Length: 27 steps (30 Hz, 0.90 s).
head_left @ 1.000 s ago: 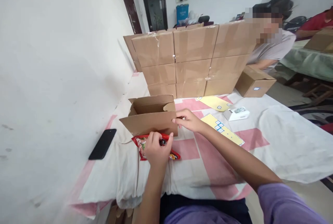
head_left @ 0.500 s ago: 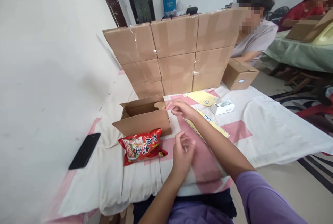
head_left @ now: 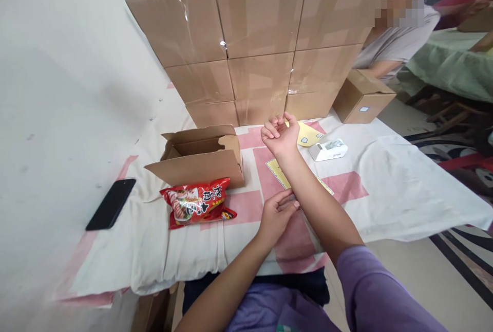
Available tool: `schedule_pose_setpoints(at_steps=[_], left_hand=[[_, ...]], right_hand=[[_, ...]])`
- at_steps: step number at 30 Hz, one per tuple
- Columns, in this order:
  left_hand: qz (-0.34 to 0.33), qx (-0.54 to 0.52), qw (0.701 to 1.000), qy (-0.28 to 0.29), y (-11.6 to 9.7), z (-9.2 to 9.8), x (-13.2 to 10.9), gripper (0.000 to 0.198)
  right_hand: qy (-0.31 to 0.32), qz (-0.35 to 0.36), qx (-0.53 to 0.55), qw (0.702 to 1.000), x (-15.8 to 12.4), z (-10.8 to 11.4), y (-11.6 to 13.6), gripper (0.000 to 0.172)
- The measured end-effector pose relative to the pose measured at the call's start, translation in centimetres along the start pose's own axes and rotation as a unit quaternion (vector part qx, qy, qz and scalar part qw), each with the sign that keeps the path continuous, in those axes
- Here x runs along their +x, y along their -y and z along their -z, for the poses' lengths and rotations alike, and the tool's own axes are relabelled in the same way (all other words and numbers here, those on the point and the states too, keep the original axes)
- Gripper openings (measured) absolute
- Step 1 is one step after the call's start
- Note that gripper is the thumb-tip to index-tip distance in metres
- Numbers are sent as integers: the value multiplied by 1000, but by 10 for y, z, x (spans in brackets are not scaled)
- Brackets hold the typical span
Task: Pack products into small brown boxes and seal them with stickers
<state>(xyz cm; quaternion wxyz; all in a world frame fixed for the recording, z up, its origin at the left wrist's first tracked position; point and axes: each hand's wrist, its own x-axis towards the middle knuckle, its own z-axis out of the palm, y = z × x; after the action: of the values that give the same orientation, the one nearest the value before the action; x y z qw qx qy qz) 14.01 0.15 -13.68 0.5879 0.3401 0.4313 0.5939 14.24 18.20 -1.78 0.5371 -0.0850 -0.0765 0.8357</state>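
An open small cardboard box [head_left: 200, 160] lies on the white and pink cloth. A red snack packet [head_left: 196, 204] lies flat in front of it. My left hand [head_left: 276, 215] rests against my right forearm, fingers together, holding nothing I can see. My right hand [head_left: 280, 134] is raised above the cloth to the right of the box, fingers loosely curled, nothing in it. Both hands are clear of the packet and the box.
A wall of taped cardboard boxes [head_left: 254, 44] stands behind. A black phone [head_left: 111, 203] lies at the left. Yellow label sheets [head_left: 308, 136] and a small white device [head_left: 328, 149] lie to the right, with another box [head_left: 362, 96]. A person [head_left: 400, 44] sits beyond.
My left hand let go of the snack packet and moved right to my right forearm. My right hand left the box flap and rose. The camera tilted down and closer.
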Motion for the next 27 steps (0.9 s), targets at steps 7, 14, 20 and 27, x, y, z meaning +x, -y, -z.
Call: schedule_pose_setpoints(at_steps=[7, 14, 20, 27], left_hand=[[-25, 85, 995, -46, -5, 7, 1, 27], [-107, 228, 966, -61, -54, -3, 106, 19], [-87, 346, 932, -72, -57, -35, 226, 24], [-37, 439, 891, -110, -35, -50, 271, 37]], right_hand=[[-4, 11, 1, 1000, -4, -10, 4, 36], [26, 185, 29, 982, -4, -7, 87, 31], [25, 256, 40, 966, -6, 7, 134, 25], [10, 266, 24, 964, 0, 19, 135, 24]])
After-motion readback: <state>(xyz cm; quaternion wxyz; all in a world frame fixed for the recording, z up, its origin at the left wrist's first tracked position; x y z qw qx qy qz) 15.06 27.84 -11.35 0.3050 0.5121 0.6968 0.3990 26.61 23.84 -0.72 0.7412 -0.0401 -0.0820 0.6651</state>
